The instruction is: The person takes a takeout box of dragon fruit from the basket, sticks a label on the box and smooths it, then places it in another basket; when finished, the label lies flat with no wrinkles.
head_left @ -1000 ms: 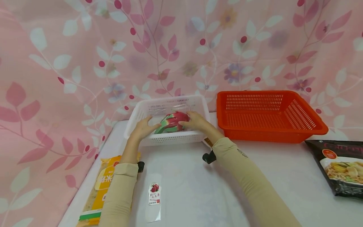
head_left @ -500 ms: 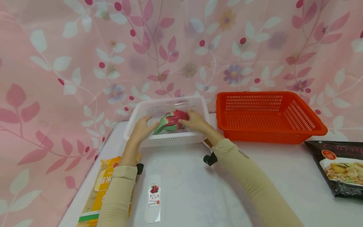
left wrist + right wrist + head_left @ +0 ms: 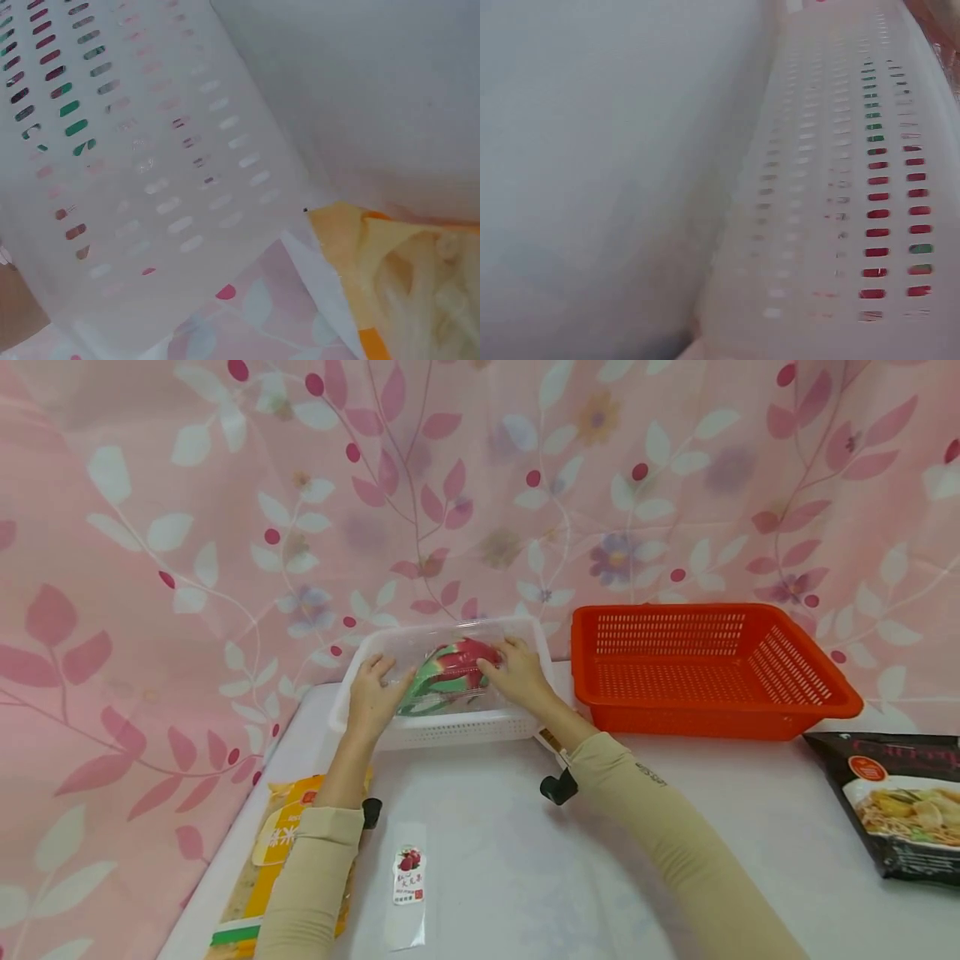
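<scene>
1. Since a second ago both hands have pushed deeper into the white basket [image 3: 450, 727], and the clear box with the dragon fruit [image 3: 448, 677] sits a little higher and further back between them.
2. Farthest left, a yellow packet of noodles [image 3: 281, 852] lies at the table's near left edge, partly under the left forearm; the left wrist view shows its corner [image 3: 397, 270] just beside the basket's slotted wall [image 3: 150, 172].
3. A narrow clear sleeve with a red fruit label [image 3: 408, 877] lies flat on the white table [image 3: 525, 877], just right of the left sleeve.
4. The left hand [image 3: 372, 697] reaches over the basket's near rim, fingers loosely curved against the left side of the clear box, holding it.
5. The boxed dragon fruit, red with green tips, is inside the white basket, tilted and held between the two hands.
6. The right hand [image 3: 517, 675] presses the box's right side with its fingers curved round it; the right wrist view shows only the basket wall [image 3: 840, 195], with red and green showing through the slots.
7. An orange basket [image 3: 705, 668] stands just right of the white one, touching or nearly so.
8. A black food packet [image 3: 900, 802] lies at the far right edge of the table, well apart from the hands.
</scene>
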`<act>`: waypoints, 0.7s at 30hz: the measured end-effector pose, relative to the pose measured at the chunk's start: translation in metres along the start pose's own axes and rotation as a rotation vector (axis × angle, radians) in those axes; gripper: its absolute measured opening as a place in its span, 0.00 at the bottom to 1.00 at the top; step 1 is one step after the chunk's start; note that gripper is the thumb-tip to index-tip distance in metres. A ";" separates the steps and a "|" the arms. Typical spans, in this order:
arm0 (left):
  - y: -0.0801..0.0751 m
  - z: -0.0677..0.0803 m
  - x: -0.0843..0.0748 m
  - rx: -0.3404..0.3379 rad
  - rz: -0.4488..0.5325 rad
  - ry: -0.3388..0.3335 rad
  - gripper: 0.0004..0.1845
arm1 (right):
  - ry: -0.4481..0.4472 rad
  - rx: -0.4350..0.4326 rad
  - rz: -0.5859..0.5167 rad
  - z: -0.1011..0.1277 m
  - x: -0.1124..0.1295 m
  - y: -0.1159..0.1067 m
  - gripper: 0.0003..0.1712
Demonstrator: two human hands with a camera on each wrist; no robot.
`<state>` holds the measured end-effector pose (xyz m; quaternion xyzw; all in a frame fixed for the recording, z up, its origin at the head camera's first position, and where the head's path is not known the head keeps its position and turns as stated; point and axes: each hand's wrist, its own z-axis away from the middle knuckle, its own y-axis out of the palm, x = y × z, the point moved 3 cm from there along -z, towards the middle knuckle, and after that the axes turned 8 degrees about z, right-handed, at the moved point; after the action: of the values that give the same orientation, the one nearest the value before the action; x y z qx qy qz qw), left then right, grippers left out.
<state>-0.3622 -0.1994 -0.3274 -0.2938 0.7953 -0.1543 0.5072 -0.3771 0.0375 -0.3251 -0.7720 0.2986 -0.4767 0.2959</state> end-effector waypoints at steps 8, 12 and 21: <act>-0.010 0.004 -0.023 -0.090 0.032 0.105 0.31 | -0.062 -0.109 -0.023 0.003 0.015 -0.026 0.26; -0.014 0.008 -0.034 -0.081 0.049 0.149 0.27 | -0.095 -0.147 -0.008 0.006 0.021 -0.040 0.25; -0.022 0.026 -0.064 -0.092 0.067 0.231 0.22 | -0.101 -0.184 -0.075 0.023 0.029 -0.074 0.25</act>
<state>-0.3119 -0.1752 -0.2810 -0.2702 0.8641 -0.1335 0.4031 -0.3325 0.0672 -0.2622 -0.8296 0.2968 -0.4183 0.2206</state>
